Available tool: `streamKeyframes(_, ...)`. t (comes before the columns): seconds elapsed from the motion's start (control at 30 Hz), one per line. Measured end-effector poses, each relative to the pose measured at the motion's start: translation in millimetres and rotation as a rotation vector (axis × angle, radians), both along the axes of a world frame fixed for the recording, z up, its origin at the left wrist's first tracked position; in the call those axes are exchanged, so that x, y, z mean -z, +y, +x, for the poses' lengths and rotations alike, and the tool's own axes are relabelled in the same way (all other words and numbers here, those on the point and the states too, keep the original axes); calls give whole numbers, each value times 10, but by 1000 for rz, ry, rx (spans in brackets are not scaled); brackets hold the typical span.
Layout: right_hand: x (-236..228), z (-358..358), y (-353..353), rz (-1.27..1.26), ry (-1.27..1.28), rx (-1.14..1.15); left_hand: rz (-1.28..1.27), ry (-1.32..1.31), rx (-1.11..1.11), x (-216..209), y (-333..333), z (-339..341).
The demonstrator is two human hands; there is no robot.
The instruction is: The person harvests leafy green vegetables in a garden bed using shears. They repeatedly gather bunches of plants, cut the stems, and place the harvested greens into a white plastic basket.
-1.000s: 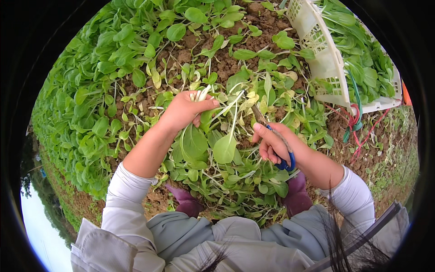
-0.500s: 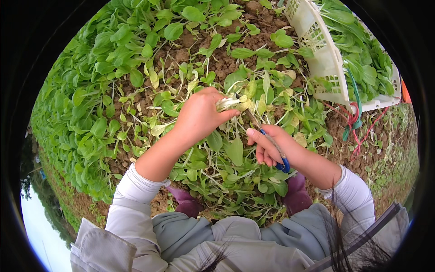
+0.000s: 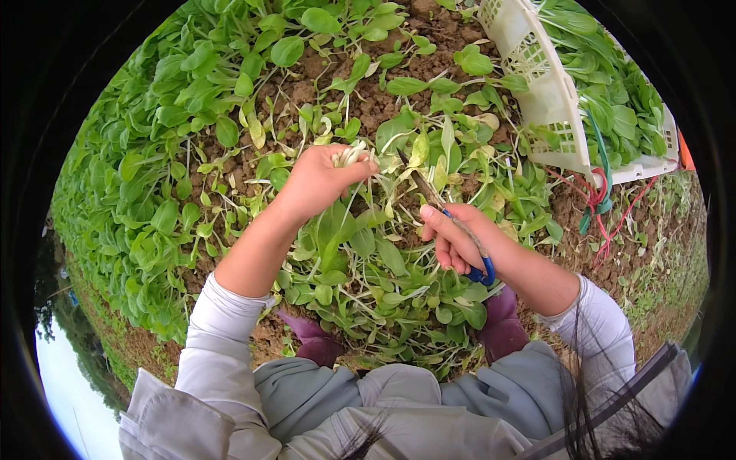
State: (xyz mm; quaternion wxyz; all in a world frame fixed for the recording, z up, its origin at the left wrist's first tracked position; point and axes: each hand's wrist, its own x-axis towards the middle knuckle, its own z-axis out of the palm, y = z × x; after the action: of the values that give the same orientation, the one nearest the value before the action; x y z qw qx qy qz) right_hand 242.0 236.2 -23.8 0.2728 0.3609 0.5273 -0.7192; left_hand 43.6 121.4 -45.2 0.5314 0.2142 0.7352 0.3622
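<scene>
Our left hand (image 3: 318,182) is clenched on a small leafy green plant with pale white stems (image 3: 351,155), now lifted higher than a second ago — its base turned up. Our right hand (image 3: 454,238) grips the blue-handled knife (image 3: 448,217), blade closer to those stems — trimming looks near. The white slatted plastic crate (image 3: 546,96) waits beyond.

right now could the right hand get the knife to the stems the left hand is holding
Probably yes. The right hand holds the knife with its tip aimed up and left toward the pale stems gripped in the left hand. Only loose cut leaves lie between them, with nothing solid in the way.
</scene>
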Motion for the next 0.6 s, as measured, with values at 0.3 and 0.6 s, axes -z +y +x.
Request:
streamKeyframes(0.3,7,49,78,48,-33,136,149,-614,-707,117,-162,-483)
streamKeyframes(0.6,-88,33,93,46,89,-154,497,-862,-724,316,-286,-610)
